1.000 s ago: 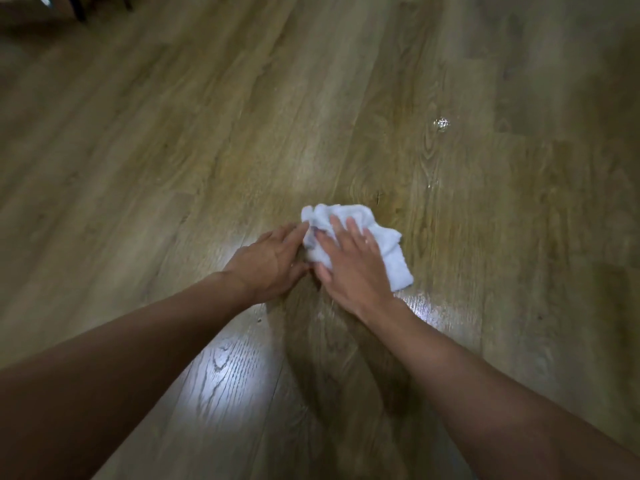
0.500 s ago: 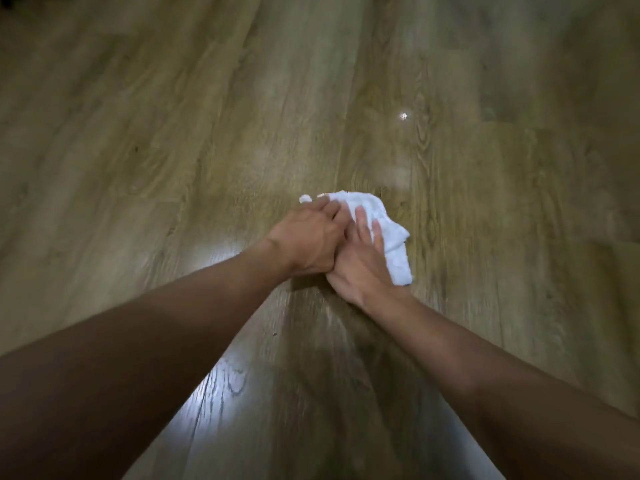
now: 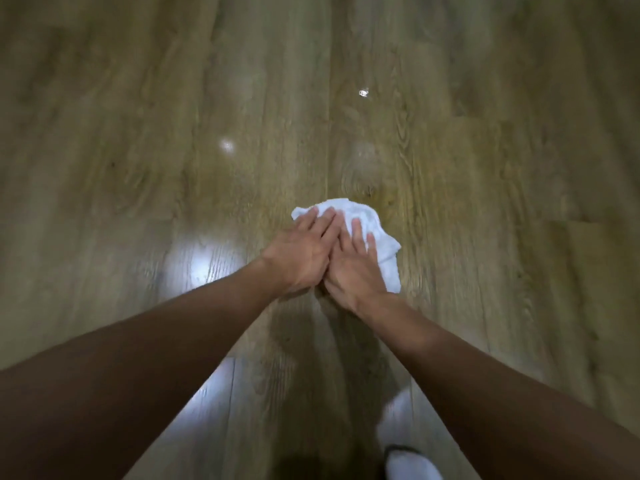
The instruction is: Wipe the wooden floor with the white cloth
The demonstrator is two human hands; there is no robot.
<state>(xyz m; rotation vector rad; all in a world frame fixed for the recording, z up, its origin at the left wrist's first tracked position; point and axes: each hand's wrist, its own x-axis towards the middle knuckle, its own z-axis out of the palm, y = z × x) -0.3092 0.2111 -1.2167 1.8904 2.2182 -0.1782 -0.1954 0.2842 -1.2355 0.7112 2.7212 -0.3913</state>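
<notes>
Person wiping floor [image 3: 138,168], both hands pressing cloth [image 3: 379,233].
Left hand [image 3: 304,252] overlapping right hand [image 3: 353,271], both lying flat, fingers extended; cloth sitting underneath, sticking out ahead and rightward.

White object [image 3: 412,466] at the bottom edge — blurred, dark-rimmed.

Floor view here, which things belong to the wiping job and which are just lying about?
Job:
white cloth
wooden floor
left hand, flat on cloth
right hand, flat on cloth

Lying about:
small shiny speck beyond the cloth
white object at bottom edge
</notes>
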